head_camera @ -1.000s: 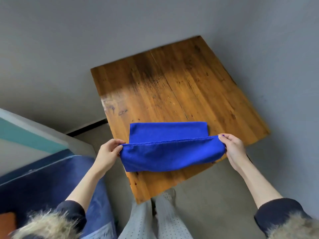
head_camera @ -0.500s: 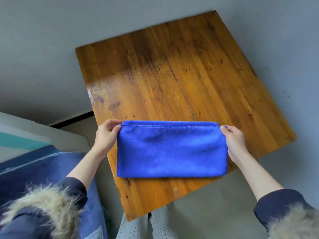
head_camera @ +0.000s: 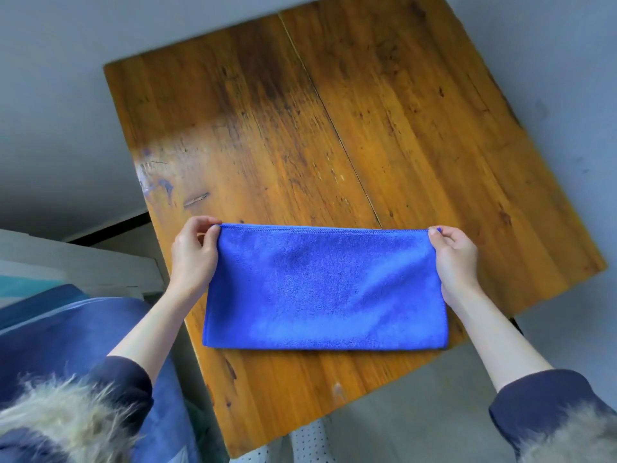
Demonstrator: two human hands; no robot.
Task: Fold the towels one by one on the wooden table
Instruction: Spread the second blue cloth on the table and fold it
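A blue towel (head_camera: 325, 289) lies flat on the near part of the wooden table (head_camera: 334, 128), folded in half into a long rectangle with its fold toward me. My left hand (head_camera: 195, 257) pinches the towel's far left corner between thumb and fingers. My right hand (head_camera: 452, 259) pinches the far right corner the same way. Both corners rest at table level, the far edge stretched straight between my hands.
A blue fabric-covered seat or bag (head_camera: 83, 335) sits low at the left beside a white frame (head_camera: 83, 265). Grey floor (head_camera: 434, 412) surrounds the table. My legs (head_camera: 307, 442) stand at the table's near corner.
I carried the towel's raised near edge forward over the far edge and laid it down, so the towel went from half-lifted to flat and doubled. The camera moved closer to the table.
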